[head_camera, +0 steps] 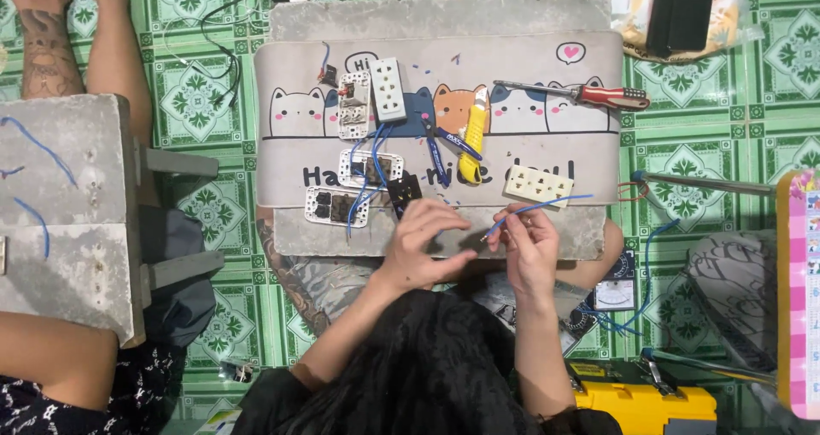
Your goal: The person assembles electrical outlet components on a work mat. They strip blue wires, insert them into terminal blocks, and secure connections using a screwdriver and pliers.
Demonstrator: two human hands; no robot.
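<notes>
The person's right hand (531,245) pinches a short length of blue wire (538,208) between thumb and fingers, near its left end, where a bare tip seems to show; the rest of the wire runs up and to the right, passing just over the lower edge of a cream socket module (538,185). The left hand (425,243) is beside it with the fingers curled and half spread, the fingertips close to the wire's end; whether they touch it cannot be told, and the hand holds nothing that shows.

Judging by how things lie, the wiring work looks partway through. Just left of the hands, a black socket module (403,192) and two white frames, one lower (337,207) and one above it (370,167), are already linked by blue wires. Further up the cat-print mat (589,136), a white frame with parts fitted (354,104) and a white socket strip (389,90) lie side by side. The cream module by the right hand appears to have no wire fixed to it, and the loose piece in hand is not yet joined to anything.

A yellow utility knife (471,136) lies at mid-mat, and a red-handled screwdriver (589,94) rests near the mat's upper right edge. The mat covers a low grey counter (444,16) on a green tiled floor (717,85). A yellow toolbox (645,396) stands at the lower right.
</notes>
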